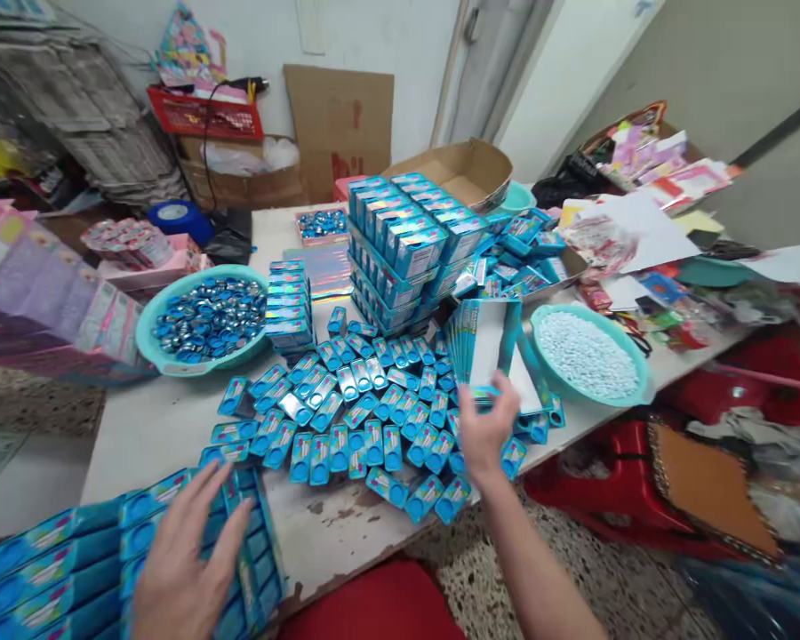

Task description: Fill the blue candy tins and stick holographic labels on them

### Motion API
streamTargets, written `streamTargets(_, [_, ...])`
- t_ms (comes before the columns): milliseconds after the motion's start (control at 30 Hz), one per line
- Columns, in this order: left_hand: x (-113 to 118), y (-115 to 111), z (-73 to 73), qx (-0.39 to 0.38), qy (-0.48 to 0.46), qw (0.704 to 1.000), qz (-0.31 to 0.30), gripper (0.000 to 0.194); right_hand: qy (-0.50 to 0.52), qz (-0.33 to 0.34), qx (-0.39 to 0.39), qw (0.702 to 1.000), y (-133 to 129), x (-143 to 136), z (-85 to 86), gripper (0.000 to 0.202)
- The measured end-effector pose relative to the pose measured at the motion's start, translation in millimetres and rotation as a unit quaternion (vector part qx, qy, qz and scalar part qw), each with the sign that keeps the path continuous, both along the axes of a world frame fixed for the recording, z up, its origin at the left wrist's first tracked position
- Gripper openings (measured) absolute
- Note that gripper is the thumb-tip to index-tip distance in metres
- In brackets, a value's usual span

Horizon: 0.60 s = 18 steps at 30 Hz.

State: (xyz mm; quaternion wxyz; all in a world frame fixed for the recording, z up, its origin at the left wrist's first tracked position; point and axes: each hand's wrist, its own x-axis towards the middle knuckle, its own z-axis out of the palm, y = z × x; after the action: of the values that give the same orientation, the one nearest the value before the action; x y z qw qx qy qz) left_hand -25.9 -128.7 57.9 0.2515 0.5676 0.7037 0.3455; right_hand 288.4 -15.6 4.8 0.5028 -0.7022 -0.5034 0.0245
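Observation:
My left hand (pixel 193 542), fingers apart, is over rows of packed blue boxes (pixel 46 587) at the lower left. Toward the right, my right hand (pixel 486 427) has its thumb and fingers around a small blue box (pixel 484 397), at the near end of an open blue tray (pixel 493 342) with a white inside. Its fingers are slightly blurred. Many loose blue boxes (pixel 373 440) with round windows lie across the middle of the table. Behind them rises a stack of filled blue trays (pixel 393 258), and a shorter stack of blue boxes (pixel 289 307) is left of it.
A turquoise basin of blue and silver pieces (pixel 210 324) is at the left, another of pale pellets (pixel 590 356) at the right. More blue boxes fill a carton (pixel 560 267). Purple-pink packages (pixel 46 284) stand far left. A red stool (pixel 373 604) is below the table edge.

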Motion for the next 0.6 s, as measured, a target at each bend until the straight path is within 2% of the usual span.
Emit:
streamTargets(33, [17.7, 15.3, -7.0, 0.014, 0.01, 1.0, -0.017, 0.045, 0.006, -0.074, -0.026, 0.997, 20.3, 32.3, 1.3, 0.054])
streamTargets(67, [37.8, 30.0, -14.2, 0.025, 0.016, 0.999, -0.043, 0.042, 0.011, -0.109, -0.071, 0.991, 38.6, 59.9, 1.5, 0.059])
streamTargets(100, [59.9, 44.4, -21.5, 0.032, 0.018, 0.996, -0.077, 0.038, 0.014, -0.121, -0.129, 0.984, 54.1, 82.0, 0.7, 0.06])
streamTargets(167, [107.5, 72.8, -35.4, 0.025, 0.0, 0.983, -0.184, 0.034, -0.013, -0.109, -0.229, 0.967, 75.3, 108.9, -2.3, 0.045])
streamTargets(233, [156.1, 101.3, -47.6, 0.01, -0.012, 0.966, -0.259, 0.035, -0.075, -0.095, -0.278, 0.953, 83.3, 117.4, -5.7, 0.028])
streamTargets(333, [221.4, 141.5, -61.3, 0.021, -0.006, 0.952, -0.306, 0.052, -0.161, -0.097, -0.286, 0.94, 80.9, 113.9, -9.6, 0.02])
streamTargets(400, [253.6, 162.2, -67.9, 0.031, -0.026, 0.942, -0.334, 0.063, -0.184, -0.1, -0.28, 0.937, 77.1, 110.8, -11.7, 0.018])
streamTargets(500, [279.9, 179.5, -76.6, -0.003, -0.058, 0.948, -0.312, 0.066, -0.173, -0.115, -0.245, 0.947, 74.2, 110.5, -15.6, 0.018])
streamTargets(600, [287.6, 183.3, -83.5, -0.041, -0.07, 0.961, -0.266, 0.061, -0.106, -0.125, -0.183, 0.969, 71.9, 113.2, -16.6, 0.018])
